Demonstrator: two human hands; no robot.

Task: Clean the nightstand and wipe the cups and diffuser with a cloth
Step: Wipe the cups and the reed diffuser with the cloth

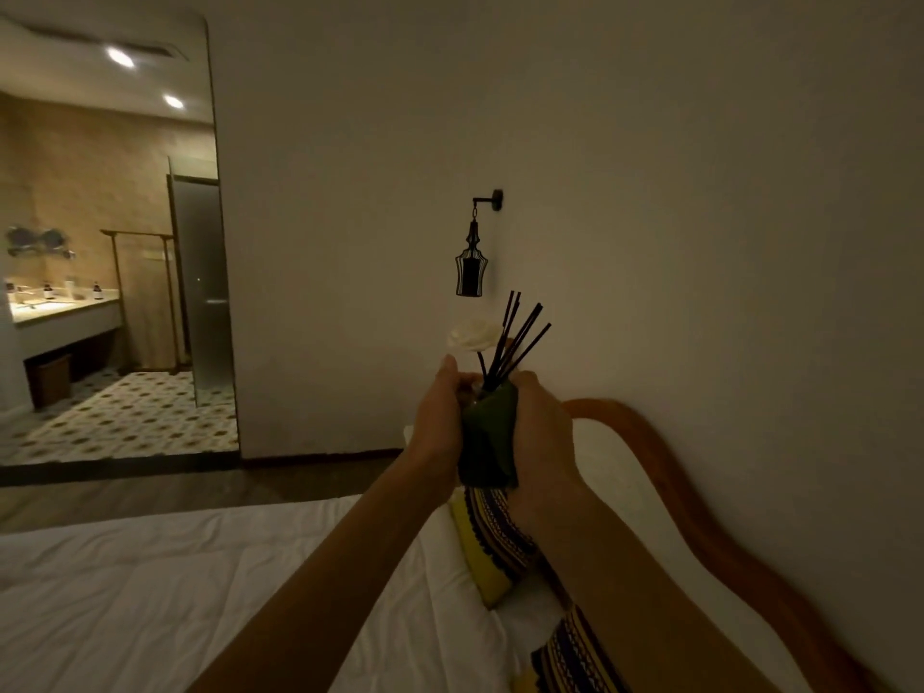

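I hold the reed diffuser [510, 337] up in front of me, above the bed. Its dark sticks and a white flower stand out of the top; the bottle itself is almost hidden. A dark green cloth [487, 437] is wrapped round the bottle. My left hand [440, 412] grips the bottle's left side near the neck. My right hand [542, 422] grips the cloth against the bottle's right side. The nightstand and the cups are out of view.
A bed with a white duvet [200, 592], white pillows and yellow patterned cushions [492, 542] lies below my arms. A curved wooden headboard [700, 492] runs along the wall at right. A dark lantern lamp [471, 265] hangs on the wall. A lit bathroom [100, 292] opens at left.
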